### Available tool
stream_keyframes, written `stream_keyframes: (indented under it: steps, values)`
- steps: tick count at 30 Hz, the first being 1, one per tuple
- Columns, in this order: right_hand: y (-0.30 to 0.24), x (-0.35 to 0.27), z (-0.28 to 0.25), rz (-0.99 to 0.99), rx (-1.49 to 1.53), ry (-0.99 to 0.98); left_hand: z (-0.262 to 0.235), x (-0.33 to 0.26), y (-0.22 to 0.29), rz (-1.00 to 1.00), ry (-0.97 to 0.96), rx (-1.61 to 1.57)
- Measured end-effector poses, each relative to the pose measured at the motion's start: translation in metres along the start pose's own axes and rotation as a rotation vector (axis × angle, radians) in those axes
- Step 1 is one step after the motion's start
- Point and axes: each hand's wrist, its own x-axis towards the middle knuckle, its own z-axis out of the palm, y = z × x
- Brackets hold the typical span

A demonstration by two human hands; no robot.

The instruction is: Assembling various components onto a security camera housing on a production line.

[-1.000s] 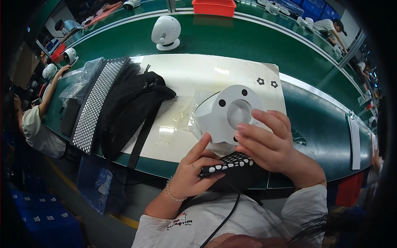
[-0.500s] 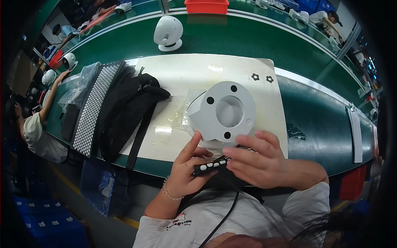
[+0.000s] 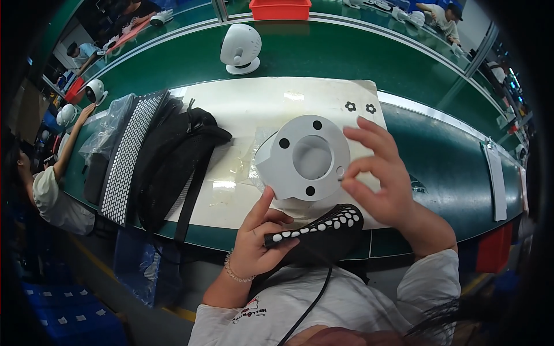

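A white round base (image 3: 270,166) lies in front of me, with a wide central opening and three black round pads on its face. One shallow round recess (image 3: 340,171) on its right side shows white. My right hand (image 3: 384,181) is at that recess, thumb and index finger pinched on what looks like a small dark pad, seen edge-on; the other fingers are raised. In my left hand (image 3: 257,239) is a black sheet of pads (image 3: 340,218) with many round white spots, curling toward the right. The left index finger touches the base's lower left edge.
The base rests on a cream board (image 3: 231,196) on the green table (image 3: 323,52). Left stand a black mesh bag (image 3: 167,155) and a white-dotted black strip (image 3: 130,155). Farther back are a white rounded device (image 3: 241,47) and a red bin (image 3: 281,8). A co-worker's arm (image 3: 72,141) reaches in at left.
My right hand has left the black sheet and moved up and right to the base's recess, its thumb and index finger now pinched. My left hand still holds the sheet.
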Motion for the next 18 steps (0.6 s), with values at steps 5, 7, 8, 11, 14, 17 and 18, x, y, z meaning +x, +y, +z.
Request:
stream_keyframes:
  steps: [5, 7, 8, 11, 14, 17, 18]
  values:
    - [0.004, 0.004, -0.002, 0.194, 0.176, -0.072, -0.001, 0.001, -0.001, -0.006, 0.006, -0.007]
    - [0.003, 0.004, -0.007, 0.159, 0.087, -0.113, -0.001, 0.000, -0.001, -0.014, 0.005, -0.004]
    - [0.003, 0.003, -0.007, 0.144, 0.072, -0.129, -0.001, 0.000, -0.002, -0.021, 0.004, -0.001]
    - [0.003, 0.002, -0.012, 0.100, 0.025, -0.154, -0.001, 0.000, -0.001, -0.030, -0.002, 0.002]
    - [0.006, 0.000, -0.007, 0.107, 0.087, -0.139, -0.001, 0.001, 0.001, -0.028, -0.012, 0.017]
    - [0.008, 0.001, -0.003, 0.159, 0.206, -0.063, 0.000, -0.001, -0.001, -0.023, -0.001, -0.001]
    - [0.007, 0.002, -0.003, 0.175, 0.228, -0.011, 0.000, 0.000, -0.001, -0.023, -0.002, -0.001]
